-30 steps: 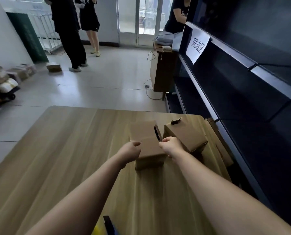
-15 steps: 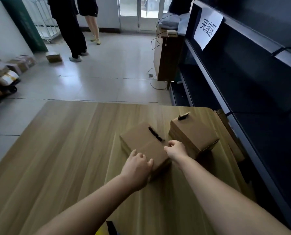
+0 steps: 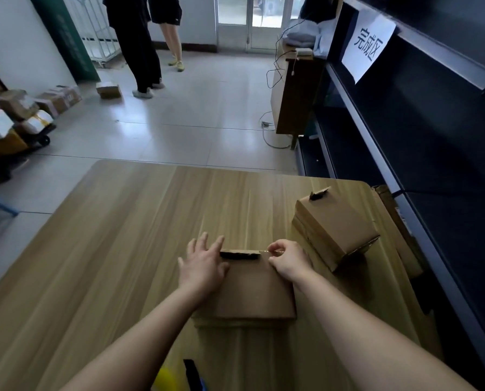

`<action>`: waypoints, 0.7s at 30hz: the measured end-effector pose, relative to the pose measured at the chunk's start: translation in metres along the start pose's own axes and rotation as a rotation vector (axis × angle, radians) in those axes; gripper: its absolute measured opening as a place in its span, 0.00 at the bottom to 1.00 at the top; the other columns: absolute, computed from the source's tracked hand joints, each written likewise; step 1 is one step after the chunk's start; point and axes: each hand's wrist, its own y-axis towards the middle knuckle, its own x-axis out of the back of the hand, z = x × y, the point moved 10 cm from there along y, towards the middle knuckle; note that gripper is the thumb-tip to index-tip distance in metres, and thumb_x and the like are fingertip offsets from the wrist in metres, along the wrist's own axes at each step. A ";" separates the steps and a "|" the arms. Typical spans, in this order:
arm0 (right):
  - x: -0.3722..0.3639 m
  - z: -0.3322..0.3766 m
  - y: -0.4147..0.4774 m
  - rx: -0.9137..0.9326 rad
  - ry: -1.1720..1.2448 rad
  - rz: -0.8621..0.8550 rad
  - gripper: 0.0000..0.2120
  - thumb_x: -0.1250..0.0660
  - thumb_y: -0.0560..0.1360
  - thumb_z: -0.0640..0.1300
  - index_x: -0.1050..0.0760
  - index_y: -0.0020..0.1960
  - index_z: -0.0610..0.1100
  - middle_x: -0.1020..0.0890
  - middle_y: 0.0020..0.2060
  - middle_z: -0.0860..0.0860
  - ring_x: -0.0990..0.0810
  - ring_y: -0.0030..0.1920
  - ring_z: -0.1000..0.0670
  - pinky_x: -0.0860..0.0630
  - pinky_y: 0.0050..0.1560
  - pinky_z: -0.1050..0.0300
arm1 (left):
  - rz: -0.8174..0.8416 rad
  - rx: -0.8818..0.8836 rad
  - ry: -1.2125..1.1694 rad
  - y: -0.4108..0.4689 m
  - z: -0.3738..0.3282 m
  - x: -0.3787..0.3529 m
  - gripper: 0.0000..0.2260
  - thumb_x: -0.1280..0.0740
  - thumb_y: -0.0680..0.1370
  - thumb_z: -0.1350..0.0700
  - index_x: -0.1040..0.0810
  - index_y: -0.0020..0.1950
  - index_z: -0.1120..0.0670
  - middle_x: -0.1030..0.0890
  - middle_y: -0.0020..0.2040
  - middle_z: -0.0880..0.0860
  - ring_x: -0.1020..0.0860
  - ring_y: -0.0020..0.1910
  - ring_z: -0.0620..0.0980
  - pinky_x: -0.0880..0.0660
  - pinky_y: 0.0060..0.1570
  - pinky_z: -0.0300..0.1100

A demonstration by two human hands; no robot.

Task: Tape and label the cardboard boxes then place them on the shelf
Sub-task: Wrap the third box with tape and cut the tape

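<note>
Cardboard, flat and plain brown: the cardboard box point(image 3: 255, 292) in hand lies on the wooden table point(image 3: 123, 235) straight ahead of the person, its far edge carrying a dark strip point(image 3: 240, 254) that runs between the two hands. The left hand point(image 3: 203, 266) lies open on the box's far left corner, its fingers point(image 3: 204, 239) straight and spread, some reaching past the edge over the table, holding nothing and seemingly pressing the box down. The right hand point(image 3: 289, 262) sits at the far right corner with its fingertips point(image 3: 272, 248) curled into a pinch on a thin pale sliver point(image 3: 264, 251) that leads off the right end of the dark strip (tape end or tear tab, too fine to tell). The step looks like working the closure along that far edge. To do it well, the flat hand should bear down firmly so the box cannot slide, while the pinching hand draws low and in line with the edge rather than upward, which could tear the sliver or buckle the flap. A second box point(image 3: 337, 227) sits on a small stack just to the right, near the dark shelf point(image 3: 422, 215), apart from both hands
</note>
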 end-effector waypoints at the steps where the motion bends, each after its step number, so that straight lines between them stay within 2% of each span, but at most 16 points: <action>1: -0.002 0.000 -0.001 -0.003 0.003 0.008 0.11 0.31 0.73 0.40 0.20 0.53 0.51 0.17 0.54 0.52 0.21 0.57 0.49 0.25 0.58 0.55 | 0.039 0.023 -0.083 0.003 0.007 -0.005 0.27 0.36 0.79 0.46 0.40 0.77 0.44 0.44 0.78 0.51 0.44 0.76 0.55 0.40 0.72 0.54; 4: -0.008 -0.001 -0.004 0.004 0.034 0.039 0.09 0.30 0.71 0.43 0.20 0.50 0.52 0.17 0.54 0.51 0.22 0.58 0.48 0.25 0.60 0.53 | 0.025 0.013 -0.230 0.002 0.012 -0.007 0.23 0.33 0.77 0.47 0.30 0.72 0.46 0.32 0.68 0.51 0.32 0.67 0.53 0.32 0.66 0.48; 6: -0.012 -0.001 -0.006 0.004 0.088 0.048 0.06 0.28 0.69 0.46 0.21 0.45 0.53 0.17 0.51 0.51 0.21 0.57 0.48 0.25 0.61 0.51 | 0.016 0.044 -0.287 -0.004 0.019 -0.010 0.21 0.29 0.75 0.47 0.25 0.67 0.45 0.30 0.60 0.50 0.30 0.64 0.52 0.29 0.63 0.47; 8: -0.017 -0.001 -0.008 -0.020 0.147 0.061 0.04 0.27 0.70 0.51 0.21 0.41 0.54 0.16 0.50 0.51 0.21 0.57 0.48 0.25 0.62 0.50 | 0.022 0.086 -0.383 -0.010 0.026 -0.014 0.18 0.27 0.73 0.47 0.22 0.63 0.44 0.30 0.58 0.50 0.31 0.62 0.51 0.29 0.63 0.48; 10: -0.024 -0.003 -0.007 -0.040 0.170 0.054 0.10 0.27 0.69 0.58 0.22 0.37 0.53 0.17 0.50 0.50 0.21 0.56 0.47 0.25 0.62 0.50 | 0.028 0.126 -0.543 -0.014 0.032 -0.022 0.13 0.28 0.73 0.45 0.20 0.57 0.43 0.28 0.57 0.50 0.29 0.59 0.50 0.28 0.63 0.50; 12: -0.028 -0.004 -0.007 -0.048 0.146 0.027 0.12 0.26 0.67 0.60 0.23 0.36 0.53 0.18 0.51 0.49 0.21 0.55 0.48 0.25 0.61 0.51 | -0.016 0.165 -0.681 -0.015 0.034 -0.024 0.11 0.32 0.75 0.41 0.18 0.52 0.45 0.22 0.55 0.49 0.25 0.57 0.49 0.26 0.61 0.50; 15: -0.029 -0.009 -0.010 -0.070 0.140 -0.011 0.11 0.24 0.66 0.56 0.23 0.40 0.53 0.19 0.54 0.49 0.22 0.55 0.48 0.24 0.61 0.51 | -0.045 0.220 -0.687 -0.014 0.035 -0.025 0.11 0.33 0.77 0.46 0.17 0.52 0.51 0.17 0.52 0.51 0.21 0.54 0.50 0.24 0.58 0.47; 18: -0.032 -0.016 -0.013 -0.110 0.176 0.002 0.15 0.23 0.67 0.53 0.23 0.49 0.53 0.21 0.57 0.49 0.23 0.57 0.47 0.25 0.62 0.50 | -0.027 0.233 -0.715 -0.014 0.037 -0.030 0.07 0.31 0.77 0.50 0.17 0.51 0.51 0.18 0.52 0.51 0.21 0.53 0.50 0.24 0.57 0.48; 21: -0.034 -0.019 -0.012 -0.106 0.159 -0.006 0.15 0.23 0.68 0.53 0.22 0.51 0.51 0.21 0.57 0.49 0.23 0.57 0.47 0.25 0.61 0.50 | -0.054 0.228 -0.699 -0.014 0.037 -0.030 0.05 0.29 0.76 0.51 0.17 0.49 0.50 0.18 0.52 0.52 0.21 0.53 0.50 0.24 0.57 0.47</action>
